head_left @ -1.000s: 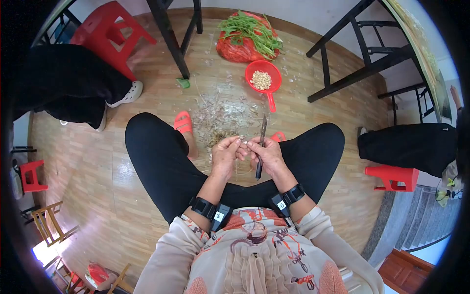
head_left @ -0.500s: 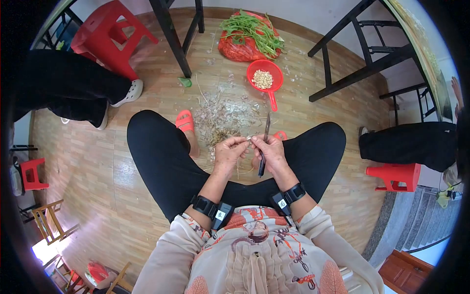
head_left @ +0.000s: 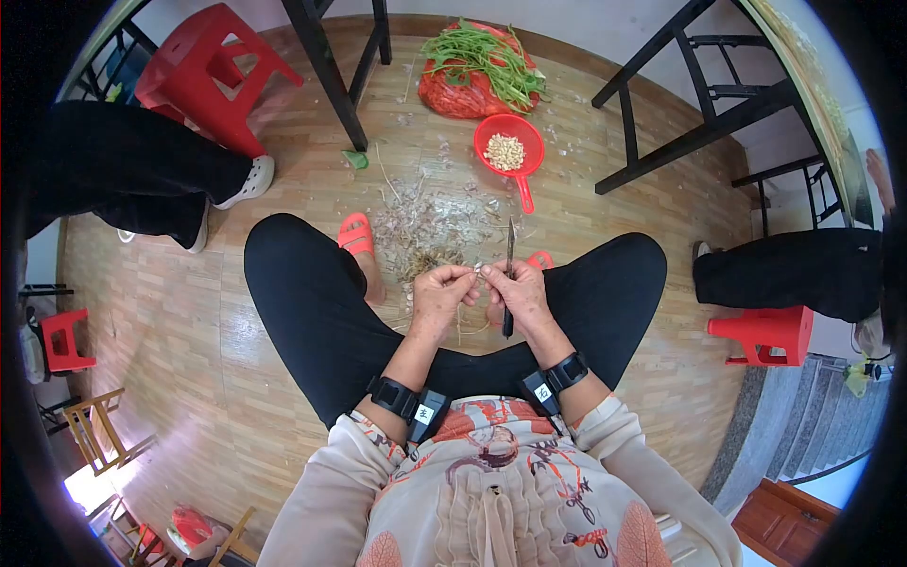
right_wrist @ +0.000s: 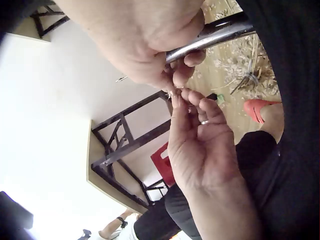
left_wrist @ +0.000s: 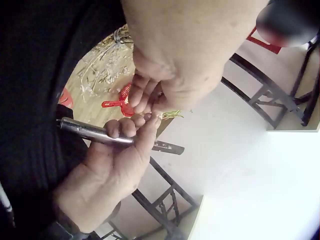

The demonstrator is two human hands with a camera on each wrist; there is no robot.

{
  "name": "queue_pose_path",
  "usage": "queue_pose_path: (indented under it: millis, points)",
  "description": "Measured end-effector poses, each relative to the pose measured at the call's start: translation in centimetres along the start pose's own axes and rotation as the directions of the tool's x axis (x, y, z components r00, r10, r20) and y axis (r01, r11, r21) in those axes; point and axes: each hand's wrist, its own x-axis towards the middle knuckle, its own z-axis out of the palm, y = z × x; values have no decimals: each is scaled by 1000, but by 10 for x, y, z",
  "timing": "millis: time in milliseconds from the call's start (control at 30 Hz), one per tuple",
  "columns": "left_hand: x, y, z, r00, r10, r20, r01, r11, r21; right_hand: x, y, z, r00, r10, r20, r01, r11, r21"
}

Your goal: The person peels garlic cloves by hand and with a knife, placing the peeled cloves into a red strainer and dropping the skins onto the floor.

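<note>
In the head view my left hand (head_left: 438,291) and right hand (head_left: 525,295) meet at the fingertips between the knees. A small pale piece, apparently a garlic clove (head_left: 477,268), is pinched between the left thumb and fingers, with the right thumb and fingertip against it. My right hand also grips a knife (head_left: 511,248), its narrow blade pointing away from the body. In the left wrist view the right fingers curl round the knife's shiny metal handle (left_wrist: 90,131). Fingertips mostly hide the clove in both wrist views.
Garlic skins (head_left: 430,222) litter the floor beyond my hands. A red strainer (head_left: 526,197) with pale peeled cloves (head_left: 504,153) sits farther out, before a red mesh bag (head_left: 453,97) topped with green stems. Table legs, red stools (head_left: 203,66) and two seated people flank the space.
Both hands shifted slightly right and the left fingers straightened a little. The knife swung in the right hand and now points more directly forward. The strainer and bag stayed put.
</note>
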Motion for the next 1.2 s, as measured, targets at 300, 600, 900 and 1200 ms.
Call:
queue_pose_path:
  millis: [300, 600, 900, 1200]
  points:
    - [-1, -2, 0, 998, 2, -68, -1, 1000, 6, -5, -5, 8, 1000, -22, 19, 22, 1000, 3]
    - [-2, 1, -2, 992, -106, -73, 121, 962, 246, 1, 1, 1, 988, 151, 25, -151, 938, 311]
    - [0, -4, 4, 998, 6, -62, -7, 1000, -6, -1, -1, 3, 983, 177, 42, -181, 932, 315]
    - [3, -10, -6, 1000, 6, 25, -6, 1000, -9, -5, -6, 7, 974, 187, 128, -216, 940, 266]
